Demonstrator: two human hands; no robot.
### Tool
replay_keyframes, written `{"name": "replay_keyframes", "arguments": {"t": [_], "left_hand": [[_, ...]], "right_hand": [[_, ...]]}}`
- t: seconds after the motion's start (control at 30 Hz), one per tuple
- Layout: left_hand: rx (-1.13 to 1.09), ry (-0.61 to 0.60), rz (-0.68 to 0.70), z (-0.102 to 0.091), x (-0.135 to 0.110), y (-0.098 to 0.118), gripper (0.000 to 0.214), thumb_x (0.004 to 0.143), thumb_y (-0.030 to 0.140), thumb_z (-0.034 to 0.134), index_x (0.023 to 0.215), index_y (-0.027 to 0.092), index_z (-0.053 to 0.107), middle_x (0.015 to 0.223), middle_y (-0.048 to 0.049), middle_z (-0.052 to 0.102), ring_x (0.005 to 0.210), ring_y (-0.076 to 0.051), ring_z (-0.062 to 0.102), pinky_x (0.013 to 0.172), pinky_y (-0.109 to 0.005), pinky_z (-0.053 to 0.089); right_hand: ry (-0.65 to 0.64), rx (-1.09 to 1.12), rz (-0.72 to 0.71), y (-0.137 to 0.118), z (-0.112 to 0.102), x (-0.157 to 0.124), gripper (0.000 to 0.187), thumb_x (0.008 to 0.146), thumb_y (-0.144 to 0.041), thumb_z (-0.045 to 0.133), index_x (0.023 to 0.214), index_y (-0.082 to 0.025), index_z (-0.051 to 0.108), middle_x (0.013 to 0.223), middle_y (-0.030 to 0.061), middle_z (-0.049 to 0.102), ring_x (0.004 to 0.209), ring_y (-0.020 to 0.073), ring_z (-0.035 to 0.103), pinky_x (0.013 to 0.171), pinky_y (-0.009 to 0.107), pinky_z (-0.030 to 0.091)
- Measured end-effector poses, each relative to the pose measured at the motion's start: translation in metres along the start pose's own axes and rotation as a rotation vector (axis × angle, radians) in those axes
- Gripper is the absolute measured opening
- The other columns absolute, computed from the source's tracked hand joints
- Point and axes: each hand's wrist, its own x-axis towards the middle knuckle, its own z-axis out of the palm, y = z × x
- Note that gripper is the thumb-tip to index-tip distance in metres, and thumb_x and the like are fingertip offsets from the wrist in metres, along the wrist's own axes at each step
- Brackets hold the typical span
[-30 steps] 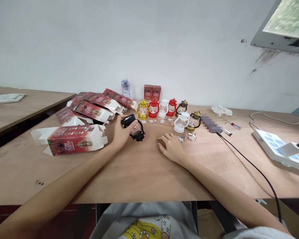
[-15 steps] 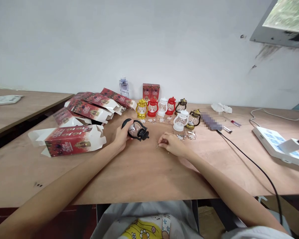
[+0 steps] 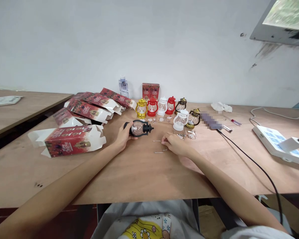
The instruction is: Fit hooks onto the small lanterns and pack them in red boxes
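**Black lantern in left hand, wire at right**

My left hand [image 3: 122, 135] is gripping the black lantern [image 3: 139, 128], tipped on its side low at the worktop [image 3: 139, 179]. My right hand [image 3: 175, 145] is pinching a bent thin wire [image 3: 157, 141] just beside it. Small lanterns [image 3: 161, 106] are standing behind, and red boxes [image 3: 72, 141] are lying further left.

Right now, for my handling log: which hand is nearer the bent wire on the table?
Right. The right hand touches one end of the bent wire from its right side; the left hand is off to its left, gripping the black lantern.
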Motion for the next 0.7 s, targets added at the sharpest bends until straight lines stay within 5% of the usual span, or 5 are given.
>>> {"name": "replay_keyframes", "arguments": {"t": [0.2, 0.33, 0.43, 0.57, 0.7], "left_hand": [[-0.004, 0.019, 0.01, 0.0, 0.002, -0.001, 0.021, 0.075, 0.037, 0.059, 0.083, 0.019, 0.053, 0.085, -0.0039, 0.055, 0.071, -0.016, 0.059, 0.041, -0.024, 0.055], [-0.037, 0.013, 0.019, -0.002, 0.006, -0.003, 0.017, 0.076, 0.034, 0.055, 0.082, 0.019, 0.052, 0.095, -0.0049, 0.053, 0.078, -0.017, 0.057, 0.045, -0.026, 0.058], [-0.051, 0.016, 0.015, -0.002, 0.006, -0.003, 0.015, 0.076, 0.031, 0.055, 0.082, 0.018, 0.053, 0.1, -0.0058, 0.054, 0.081, -0.018, 0.058, 0.047, -0.027, 0.059], [-0.053, -0.025, -0.019, -0.001, 0.003, -0.001, 0.016, 0.079, 0.031, 0.055, 0.088, 0.017, 0.055, 0.095, -0.0061, 0.056, 0.075, -0.016, 0.059, 0.046, -0.028, 0.059], [-0.018, -0.111, -0.04, 0.001, -0.003, 0.001, 0.02, 0.082, 0.033, 0.056, 0.093, 0.016, 0.058, 0.087, -0.0059, 0.059, 0.066, -0.015, 0.06, 0.042, -0.025, 0.056]], "right_hand": [[0.149, 0.511, 0.078, -0.002, 0.0, 0.003, 0.003, 0.085, -0.02, 0.05, 0.083, -0.019, 0.05, 0.069, -0.0009, 0.064, 0.065, 0.0117, 0.057, 0.062, 0.024, 0.04], [0.25, 1.076, 0.253, -0.004, -0.006, 0.006, 0.032, 0.072, -0.038, 0.07, 0.095, -0.02, 0.058, 0.077, -0.001, 0.068, 0.05, 0.0062, 0.047, 0.045, 0.019, 0.034], [0.296, 1.321, 0.255, -0.007, -0.006, 0.006, 0.041, 0.063, -0.042, 0.078, 0.097, -0.021, 0.064, 0.081, -0.001, 0.069, 0.056, 0.006, 0.054, 0.051, 0.019, 0.045], [0.324, 1.327, 0.166, -0.012, 0.001, 0.004, 0.03, 0.065, -0.044, 0.078, 0.083, -0.022, 0.069, 0.076, -0.002, 0.067, 0.071, 0.0092, 0.062, 0.074, 0.024, 0.053], [0.357, 1.03, 0.046, -0.016, 0.006, 0.0, 0.025, 0.069, -0.044, 0.075, 0.081, -0.023, 0.07, 0.072, -0.0016, 0.067, 0.07, 0.0119, 0.062, 0.073, 0.029, 0.051]]}}
